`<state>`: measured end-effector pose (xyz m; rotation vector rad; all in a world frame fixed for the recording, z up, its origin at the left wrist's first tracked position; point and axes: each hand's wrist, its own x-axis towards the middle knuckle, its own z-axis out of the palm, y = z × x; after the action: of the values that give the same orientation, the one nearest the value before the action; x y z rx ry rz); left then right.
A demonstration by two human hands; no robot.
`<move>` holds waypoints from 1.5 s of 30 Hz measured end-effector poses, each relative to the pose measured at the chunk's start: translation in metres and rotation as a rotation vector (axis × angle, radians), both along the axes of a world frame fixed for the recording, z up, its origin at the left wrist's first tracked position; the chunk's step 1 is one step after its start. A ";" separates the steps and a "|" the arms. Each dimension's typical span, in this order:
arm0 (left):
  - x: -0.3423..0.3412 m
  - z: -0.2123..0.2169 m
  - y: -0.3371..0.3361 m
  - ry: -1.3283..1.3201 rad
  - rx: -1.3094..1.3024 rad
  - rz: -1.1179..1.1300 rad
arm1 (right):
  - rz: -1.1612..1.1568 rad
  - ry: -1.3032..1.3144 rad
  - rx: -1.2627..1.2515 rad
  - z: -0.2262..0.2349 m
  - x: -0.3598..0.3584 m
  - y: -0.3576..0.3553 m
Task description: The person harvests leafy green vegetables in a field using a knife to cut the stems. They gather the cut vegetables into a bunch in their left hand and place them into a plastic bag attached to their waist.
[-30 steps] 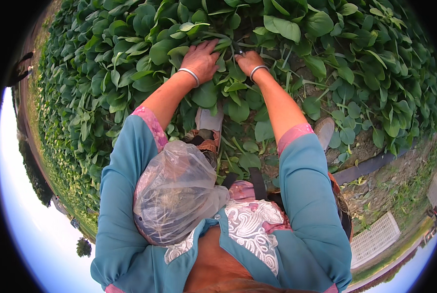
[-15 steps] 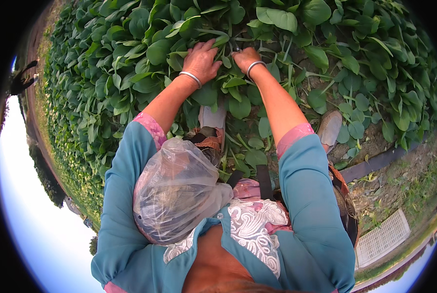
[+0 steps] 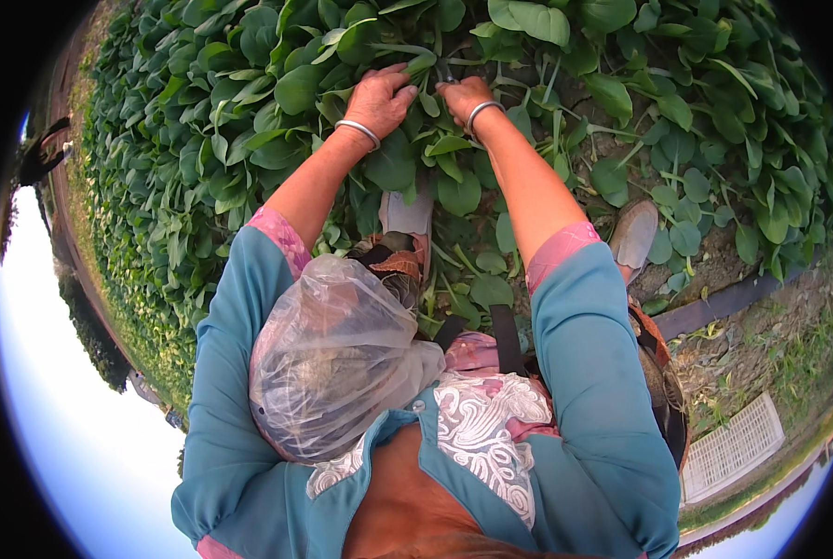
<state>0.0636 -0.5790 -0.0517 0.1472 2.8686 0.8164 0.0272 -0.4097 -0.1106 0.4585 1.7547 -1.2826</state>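
Greens [image 3: 297, 88] crowd around and beyond left hand [image 3: 379, 99], probably steadying stems [image 3: 403, 48]; grip hidden, cannot tell if pinching. Right hand [image 3: 464, 99], just beside, curls around mostly hidden tool [image 3: 448, 78], apparently held close to stems for control.

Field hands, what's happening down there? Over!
Left hand among green leaves, grip unclear. Right hand closed around a small tool, mostly hidden. Leafy stems crowding close around both hands.

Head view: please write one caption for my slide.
The left hand and right hand reach among leafy green plants, a bracelet on each wrist.
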 end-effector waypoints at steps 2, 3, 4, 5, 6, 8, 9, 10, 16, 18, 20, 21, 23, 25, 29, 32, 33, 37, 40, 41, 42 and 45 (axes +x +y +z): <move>-0.003 -0.001 -0.003 0.003 0.065 0.028 | -0.020 -0.026 -0.036 0.000 -0.002 0.003; -0.006 -0.002 -0.004 -0.003 0.050 0.023 | -0.021 -0.049 -0.041 -0.001 -0.007 0.003; -0.007 -0.002 -0.004 -0.015 0.037 0.018 | -0.022 -0.078 -0.043 0.000 -0.009 0.004; -0.007 -0.004 -0.006 0.024 0.018 0.018 | -0.037 -0.025 -0.019 0.013 -0.010 0.001; 0.003 -0.005 -0.007 -0.004 0.031 0.033 | 0.042 -0.039 0.012 0.021 -0.012 0.002; -0.006 -0.001 -0.005 -0.012 0.062 0.041 | 0.037 0.003 0.015 0.020 -0.011 0.001; -0.006 0.002 -0.004 -0.012 0.057 0.088 | 0.128 0.005 0.044 0.019 -0.008 0.005; -0.003 0.003 -0.005 -0.043 0.098 0.140 | 0.196 0.105 0.053 0.015 0.003 0.004; 0.002 0.028 -0.007 -0.150 0.710 0.483 | 0.150 0.574 0.171 -0.015 0.007 0.021; 0.003 0.041 -0.011 -0.162 0.936 0.559 | -0.081 0.609 0.009 0.011 0.009 0.027; 0.005 0.054 -0.012 -0.191 1.052 0.570 | -0.320 0.547 -0.347 0.025 0.011 0.032; 0.004 0.061 -0.010 -0.210 1.101 0.599 | -0.364 0.507 -0.482 0.033 0.012 0.032; 0.005 0.068 -0.010 -0.236 1.122 0.572 | -0.450 0.418 -0.756 0.067 0.009 0.027; 0.006 0.075 -0.012 -0.287 1.127 0.540 | -0.439 0.430 -0.795 0.083 0.007 0.023; 0.008 0.104 0.010 -0.239 0.999 0.584 | -0.452 0.490 -0.738 0.103 0.010 0.034; 0.003 0.145 0.035 0.411 -0.242 -0.053 | -0.518 0.489 -0.739 0.114 0.016 0.055; 0.004 0.151 0.047 0.344 -0.258 -0.114 | -0.519 0.499 -0.750 0.123 0.019 0.057; -0.006 0.130 0.061 -0.092 -0.187 -0.116 | -0.449 0.483 -0.729 0.133 0.016 0.058; -0.038 0.112 0.043 0.066 -0.548 -0.362 | -0.417 0.612 -0.484 0.103 0.009 0.058; -0.047 0.108 0.037 0.008 -0.612 -0.398 | -0.281 0.624 -0.287 0.086 0.009 0.060; -0.056 0.103 0.030 -0.051 -0.674 -0.432 | -0.120 0.672 -0.111 0.069 0.009 0.059; -0.065 0.079 -0.002 -0.106 -0.809 -0.422 | 0.063 0.647 0.053 0.054 0.013 0.039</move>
<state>-0.0017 -0.5815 0.0272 0.5465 2.6676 -0.4009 0.0398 -0.3706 -0.0565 0.0009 2.3141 -1.4393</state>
